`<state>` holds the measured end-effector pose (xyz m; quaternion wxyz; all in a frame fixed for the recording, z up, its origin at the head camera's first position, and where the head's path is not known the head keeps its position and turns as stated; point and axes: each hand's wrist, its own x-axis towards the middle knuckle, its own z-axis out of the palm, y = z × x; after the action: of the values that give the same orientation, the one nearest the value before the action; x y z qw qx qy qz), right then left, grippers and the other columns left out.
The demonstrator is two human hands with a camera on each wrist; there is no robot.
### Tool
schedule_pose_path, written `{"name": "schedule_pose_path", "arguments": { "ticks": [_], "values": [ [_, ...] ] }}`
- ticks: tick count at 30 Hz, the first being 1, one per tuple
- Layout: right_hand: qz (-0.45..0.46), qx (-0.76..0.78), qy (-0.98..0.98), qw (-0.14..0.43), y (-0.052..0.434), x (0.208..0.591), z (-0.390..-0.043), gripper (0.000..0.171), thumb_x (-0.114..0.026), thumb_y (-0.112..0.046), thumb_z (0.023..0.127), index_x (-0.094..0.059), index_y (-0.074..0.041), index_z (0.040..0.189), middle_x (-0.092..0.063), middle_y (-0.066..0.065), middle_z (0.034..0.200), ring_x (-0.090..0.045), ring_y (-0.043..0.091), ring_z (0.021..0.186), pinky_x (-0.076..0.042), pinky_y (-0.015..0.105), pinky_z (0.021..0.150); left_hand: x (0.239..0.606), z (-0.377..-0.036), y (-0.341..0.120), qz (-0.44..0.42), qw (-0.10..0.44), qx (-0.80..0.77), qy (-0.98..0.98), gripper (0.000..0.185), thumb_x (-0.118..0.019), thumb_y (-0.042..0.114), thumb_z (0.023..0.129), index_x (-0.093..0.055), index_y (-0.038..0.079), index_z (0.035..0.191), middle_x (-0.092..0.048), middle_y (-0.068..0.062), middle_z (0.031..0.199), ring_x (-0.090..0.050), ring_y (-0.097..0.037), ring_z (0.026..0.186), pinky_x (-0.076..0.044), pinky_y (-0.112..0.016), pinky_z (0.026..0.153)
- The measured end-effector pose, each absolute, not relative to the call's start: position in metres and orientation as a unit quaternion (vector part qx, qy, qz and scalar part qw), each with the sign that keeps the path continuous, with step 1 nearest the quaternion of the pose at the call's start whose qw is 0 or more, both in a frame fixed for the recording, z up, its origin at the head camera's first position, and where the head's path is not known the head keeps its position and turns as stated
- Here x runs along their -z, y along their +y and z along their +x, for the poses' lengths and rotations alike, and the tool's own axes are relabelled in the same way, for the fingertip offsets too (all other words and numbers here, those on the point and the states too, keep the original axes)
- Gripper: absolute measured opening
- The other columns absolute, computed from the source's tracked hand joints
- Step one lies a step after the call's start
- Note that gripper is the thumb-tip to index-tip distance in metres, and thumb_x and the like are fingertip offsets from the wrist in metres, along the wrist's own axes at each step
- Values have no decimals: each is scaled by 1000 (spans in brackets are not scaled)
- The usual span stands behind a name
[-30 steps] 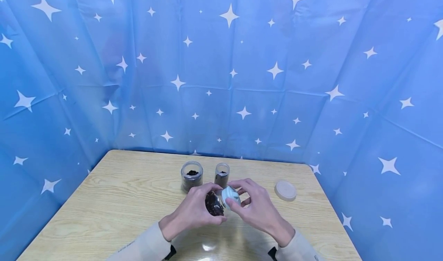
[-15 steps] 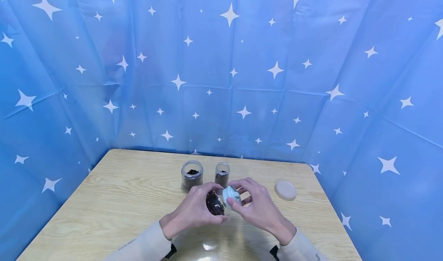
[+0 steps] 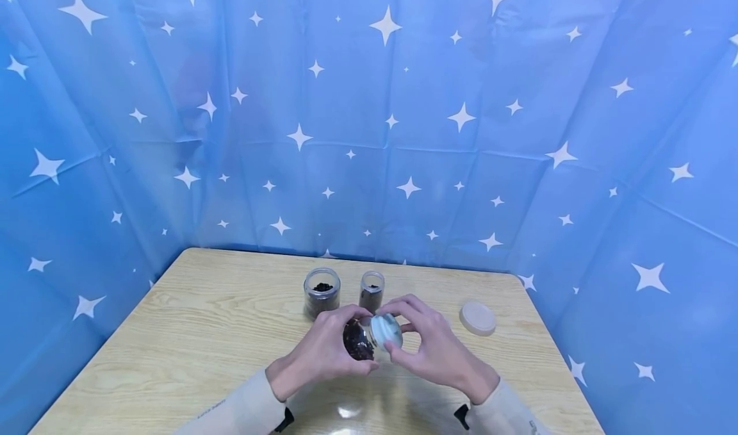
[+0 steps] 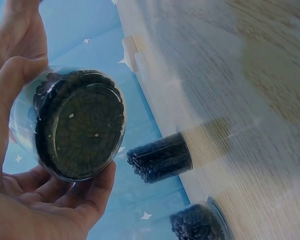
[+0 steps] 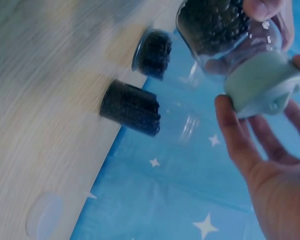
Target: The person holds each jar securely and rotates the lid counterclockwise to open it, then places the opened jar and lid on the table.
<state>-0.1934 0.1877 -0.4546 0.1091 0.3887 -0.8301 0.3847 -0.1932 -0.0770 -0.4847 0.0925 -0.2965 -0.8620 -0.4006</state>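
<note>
My left hand (image 3: 323,344) grips a rounded clear jar (image 3: 357,341) of dark, bean-like pieces, its thumb and fingers round the body. The jar is tilted, its mouth end toward my right hand. In the left wrist view the base of the jar (image 4: 85,132) faces the camera, with the dark pieces packed against it. On the mouth sits a pale mint-green lid (image 3: 385,332). Thumb and fingertips of my right hand (image 3: 435,345) pinch this lid round its edge. From the right wrist the lid (image 5: 262,82) shows a raised shape on top.
Behind my hands stand a wide glass jar (image 3: 321,302) and a narrower one (image 3: 371,296), both lidless and partly filled with dark pieces. A round whitish lid (image 3: 477,318) lies flat on the wooden table (image 3: 219,313) to the right. A blue star-patterned curtain (image 3: 346,102) hangs round the table.
My right hand's thumb and fingers have shifted round the lid, the thumb now lower on its edge. The lid's top looks slightly turned. My left hand and the jar stay almost still.
</note>
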Motion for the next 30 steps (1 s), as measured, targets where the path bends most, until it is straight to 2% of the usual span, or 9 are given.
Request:
{"name": "schedule_pose_path", "arguments": {
  "ticks": [5, 11, 19, 30],
  "values": [
    [442, -346, -818, 124, 194, 454, -200, 63, -88, -1, 88, -71, -21, 144, -70, 4, 146, -75, 16, 123, -70, 33, 98, 485, -193, -77, -298, 96, 402, -861, 74, -110, 32, 75, -76, 13, 138, -85, 2, 122, -77, -8, 106, -64, -25, 94],
    [477, -328, -803, 142, 197, 454, -205, 67, -88, 3, 82, -70, -22, 142, -69, 2, 150, -75, 17, 127, -68, 35, 103, 486, -193, -77, -298, 97, 404, -860, 75, -109, 32, 75, -75, 13, 139, -84, 2, 122, -76, -6, 104, -64, -25, 93],
    [485, -323, -800, 143, 199, 455, -206, 69, -89, 3, 83, -70, -24, 143, -69, 1, 153, -75, 19, 132, -69, 46, 105, 486, -192, -78, -296, 96, 400, -862, 76, -109, 36, 76, -75, 13, 140, -84, 3, 124, -75, -6, 106, -64, -26, 95],
    [494, -318, -796, 145, 200, 456, -207, 71, -90, 3, 82, -70, -24, 145, -68, 2, 154, -75, 19, 133, -69, 43, 106, 486, -192, -79, -298, 98, 397, -863, 74, -109, 36, 76, -75, 15, 138, -84, 3, 123, -76, -7, 108, -64, -27, 96]
  ]
}}
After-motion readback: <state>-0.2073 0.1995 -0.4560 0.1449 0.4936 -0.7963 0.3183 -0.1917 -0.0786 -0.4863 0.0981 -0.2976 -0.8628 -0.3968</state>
